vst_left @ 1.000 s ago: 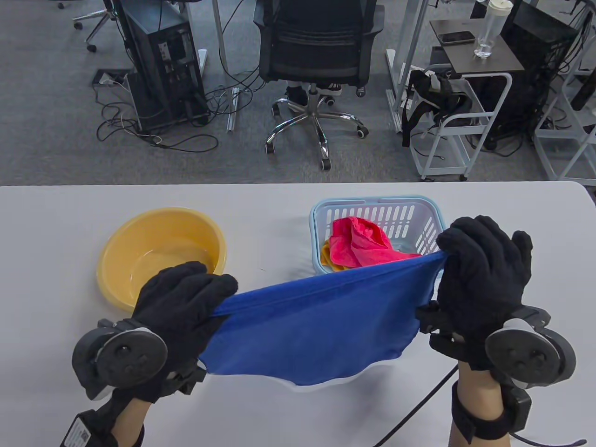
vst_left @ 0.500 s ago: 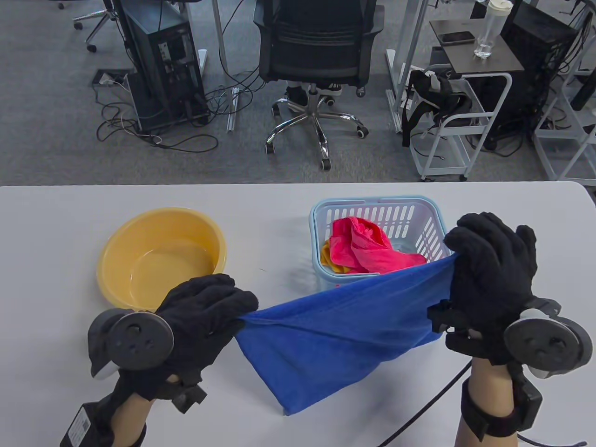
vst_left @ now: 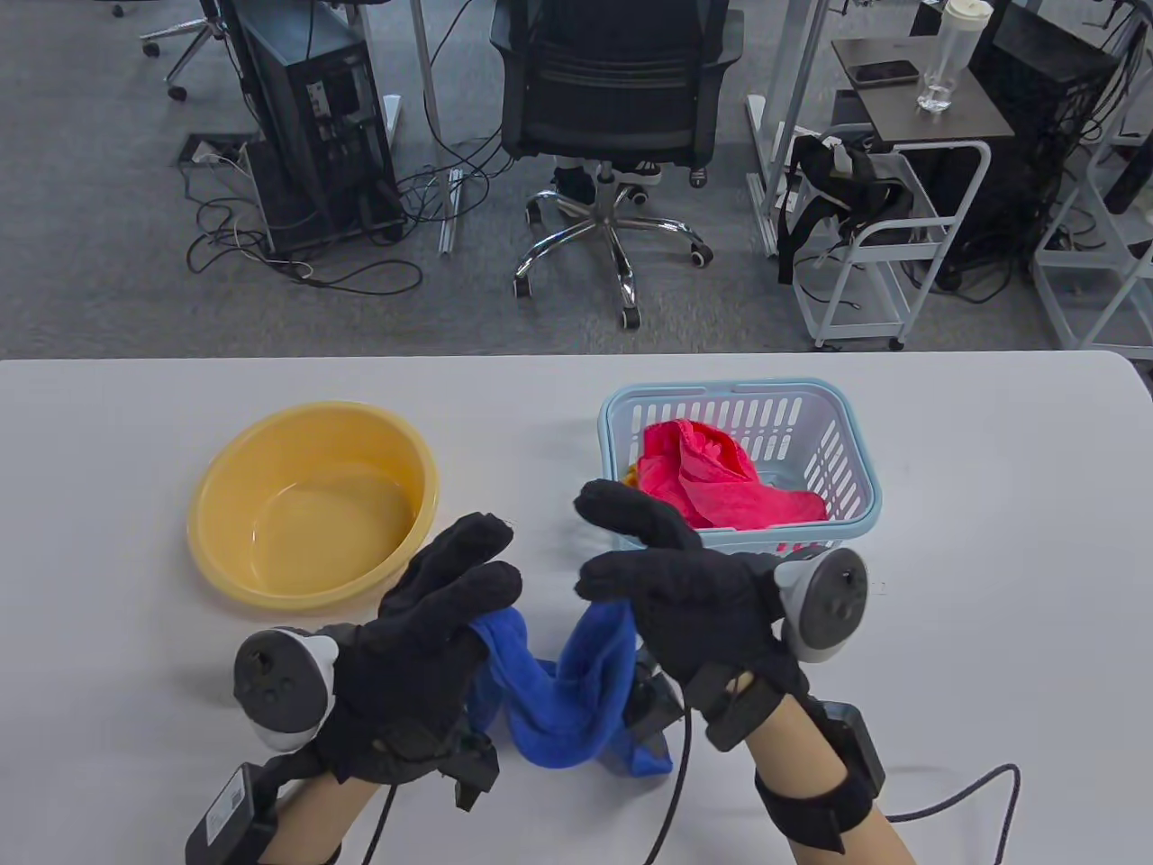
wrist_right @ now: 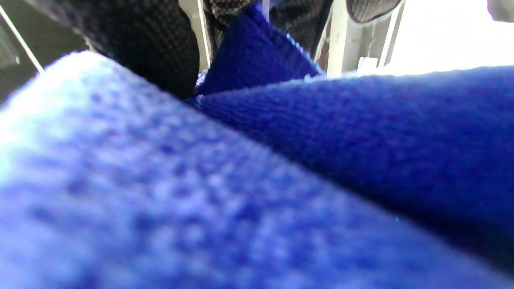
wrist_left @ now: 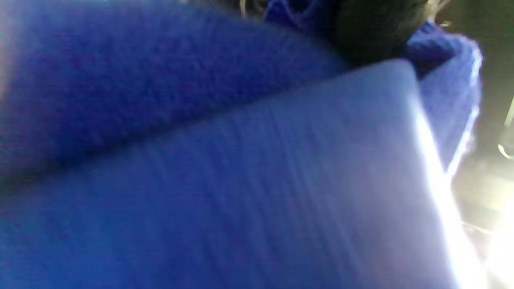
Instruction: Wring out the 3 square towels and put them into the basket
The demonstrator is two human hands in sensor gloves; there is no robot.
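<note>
Blue cloth, stretched wide between the hands half a second ago, now hangs as a slack, bunched loop: the towel sags in a U between the left hand and right hand, which have swung in close together over the near table. Each hand pinches one end, with its outer fingers spread loose. That looks like gathering the cloth into a rope for wringing, so the twist itself is not yet done. Its long axis runs left to right, hand to hand, with the belly drooping toward the person. Both wrist views show only blurred blue folds. Beyond the right hand, the basket already holds a pink towel, with a sliver of orange cloth beneath; the basin sits beyond the left hand.
</note>
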